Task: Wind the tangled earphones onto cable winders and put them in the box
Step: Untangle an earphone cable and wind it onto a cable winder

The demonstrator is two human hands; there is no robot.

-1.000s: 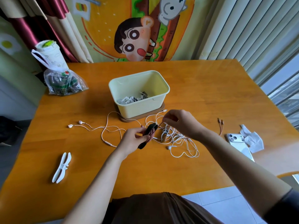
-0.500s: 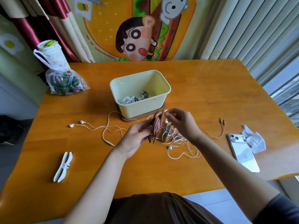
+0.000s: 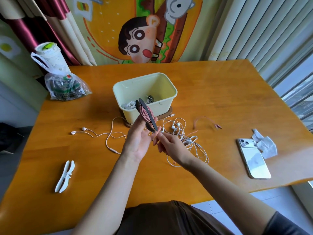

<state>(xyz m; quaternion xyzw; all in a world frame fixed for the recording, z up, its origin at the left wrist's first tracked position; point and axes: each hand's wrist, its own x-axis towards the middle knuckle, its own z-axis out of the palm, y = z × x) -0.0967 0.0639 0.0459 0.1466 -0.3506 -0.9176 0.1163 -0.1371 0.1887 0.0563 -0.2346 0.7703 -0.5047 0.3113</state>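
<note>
My left hand [image 3: 138, 139] holds a black cable winder [image 3: 146, 114] upright above the table, with pink cable wound round its middle. Just below the winder, my right hand [image 3: 171, 146] pinches the pink cable. The cable's free end [image 3: 208, 122] lies on the table to the right. A tangle of white earphones [image 3: 184, 138] lies under and beside my right hand. Another earphone [image 3: 94, 134] is spread out to the left. The pale yellow box [image 3: 145, 97] stands behind the winder and holds several wound earphones. A white winder [image 3: 65, 176] lies at the front left.
A phone [image 3: 253, 158] and a crumpled tissue [image 3: 264, 145] lie at the right edge of the wooden table [image 3: 220, 92]. A plastic bag [image 3: 66, 89] and a cup [image 3: 50, 55] stand at the back left. The box sits on a brown base [image 3: 169, 112].
My left hand has raised the winder and turned it upright in front of the box. My right hand has dropped from above the winder to below it, pulling the pink cable in.
</note>
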